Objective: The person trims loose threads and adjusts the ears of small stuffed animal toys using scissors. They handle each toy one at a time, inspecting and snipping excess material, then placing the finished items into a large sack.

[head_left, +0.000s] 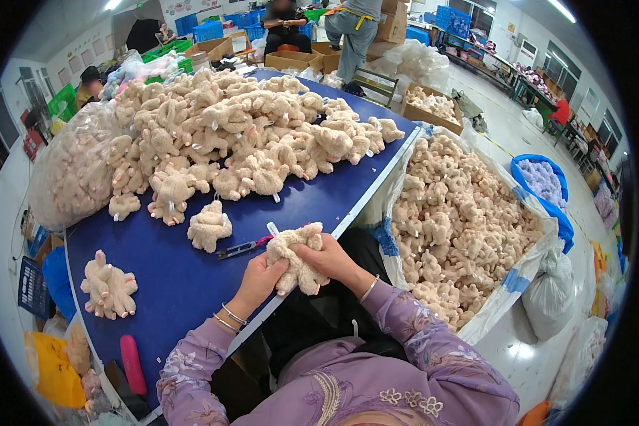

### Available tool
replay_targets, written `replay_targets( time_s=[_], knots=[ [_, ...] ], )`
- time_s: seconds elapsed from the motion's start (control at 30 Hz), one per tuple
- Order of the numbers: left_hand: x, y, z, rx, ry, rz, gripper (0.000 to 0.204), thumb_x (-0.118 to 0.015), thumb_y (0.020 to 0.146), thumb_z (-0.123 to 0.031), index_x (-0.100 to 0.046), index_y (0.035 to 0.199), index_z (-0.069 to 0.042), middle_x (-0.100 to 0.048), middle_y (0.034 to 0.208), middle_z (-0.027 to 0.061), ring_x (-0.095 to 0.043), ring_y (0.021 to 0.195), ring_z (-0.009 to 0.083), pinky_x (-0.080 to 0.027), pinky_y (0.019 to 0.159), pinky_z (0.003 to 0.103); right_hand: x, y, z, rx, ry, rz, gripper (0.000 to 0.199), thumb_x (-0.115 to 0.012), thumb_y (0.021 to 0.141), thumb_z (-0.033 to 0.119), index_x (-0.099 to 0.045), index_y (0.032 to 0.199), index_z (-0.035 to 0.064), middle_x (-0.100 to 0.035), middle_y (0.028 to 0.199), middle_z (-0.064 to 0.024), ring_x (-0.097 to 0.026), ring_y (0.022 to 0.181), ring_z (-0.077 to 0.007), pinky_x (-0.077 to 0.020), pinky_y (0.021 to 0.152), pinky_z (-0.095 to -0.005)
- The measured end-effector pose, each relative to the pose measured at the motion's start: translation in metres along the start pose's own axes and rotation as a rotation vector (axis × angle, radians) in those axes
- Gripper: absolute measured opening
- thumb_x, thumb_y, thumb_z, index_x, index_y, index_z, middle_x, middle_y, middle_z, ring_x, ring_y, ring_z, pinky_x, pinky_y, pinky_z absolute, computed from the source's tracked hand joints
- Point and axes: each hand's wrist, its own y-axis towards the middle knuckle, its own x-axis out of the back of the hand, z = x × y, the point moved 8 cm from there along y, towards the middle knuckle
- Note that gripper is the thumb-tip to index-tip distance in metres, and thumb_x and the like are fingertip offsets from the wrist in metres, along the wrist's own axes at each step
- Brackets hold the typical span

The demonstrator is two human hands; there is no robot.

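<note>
At the front edge of the blue table [156, 270], my left hand [261, 280] and my right hand [328, 258] both grip one beige plush toy skin [289, 243]. It looks limp, with a small white tag at its top. My thumbs press into its middle from both sides. Just beyond my left hand lie dark thread snips [238, 250], partly hidden by the toy. A single similar plush [209, 226] rests behind the snips, and another [109, 285] lies farther left. The large heap of beige plush pieces [241, 121] covers the table's far part.
To my right stands a big white woven sack [468, 234] full of beige plush. Beyond it are a blue bag [561, 220] of lilac pieces and a tied white sack [550, 298]. A pink case [133, 363] lies at the table's near left. Other people sit or stand farther back.
</note>
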Motion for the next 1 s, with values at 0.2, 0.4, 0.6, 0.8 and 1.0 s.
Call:
replay_targets(
  time_s=[0.2, 0.4, 0.6, 0.8, 1.0],
  knots=[
    [0.005, -0.002, -0.007, -0.121, 0.018, -0.049, 0.022, -0.056, 0.095, -0.017, -0.061, 0.108, -0.001, -0.064, 0.092, -0.0005, -0.057, 0.079, 0.0042, -0.047, 0.068, 0.021, 0.001, -0.001, 0.004, -0.040, -0.082, 0.012, 0.029, -0.061, 0.092, 0.026, -0.064, 0.103, -0.0007, -0.066, 0.087, -0.0019, -0.059, 0.075, -0.0083, -0.0487, 0.065, -0.0248],
    [0.006, -0.002, -0.011, -0.113, 0.049, -0.112, 0.023, -0.057, 0.093, -0.015, -0.060, 0.110, 0.000, -0.064, 0.097, 0.0018, -0.059, 0.082, 0.0058, -0.049, 0.070, 0.022, 0.011, 0.002, -0.004, 0.031, -0.049, -0.031, 0.026, -0.060, 0.091, 0.020, -0.062, 0.107, 0.0005, -0.062, 0.085, 0.0004, -0.056, 0.073, -0.0061, -0.0464, 0.065, -0.0230],
    [0.002, -0.001, -0.017, -0.104, 0.322, -0.050, 0.027, -0.055, 0.088, -0.005, -0.059, 0.114, 0.001, -0.064, 0.102, 0.0042, -0.061, 0.087, 0.0090, -0.051, 0.073, 0.024, 0.011, -0.003, -0.005, -0.052, 0.009, 0.100, 0.021, -0.058, 0.086, 0.016, -0.063, 0.102, 0.0018, -0.061, 0.084, 0.0003, -0.053, 0.072, -0.0058, -0.0452, 0.065, -0.0229],
    [0.005, -0.001, -0.011, -0.111, -0.009, 0.004, 0.030, -0.053, 0.089, -0.003, -0.057, 0.118, 0.000, -0.064, 0.102, 0.0044, -0.062, 0.084, 0.0090, -0.051, 0.071, 0.024, 0.029, 0.001, 0.010, -0.021, -0.065, -0.078, 0.013, -0.055, 0.087, 0.012, -0.061, 0.091, 0.0015, -0.057, 0.077, 0.0039, -0.048, 0.066, -0.0038, -0.0402, 0.059, -0.0216],
    [0.015, -0.001, -0.013, -0.159, 0.161, -0.050, 0.031, -0.055, 0.090, -0.006, -0.055, 0.120, 0.001, -0.063, 0.104, 0.0045, -0.060, 0.087, 0.0081, -0.050, 0.074, 0.023, 0.020, 0.001, 0.000, -0.072, -0.028, 0.051, 0.022, -0.052, 0.088, 0.012, -0.062, 0.103, -0.0009, -0.060, 0.081, 0.0004, -0.055, 0.071, -0.0070, -0.0470, 0.065, -0.0240]
  ],
)
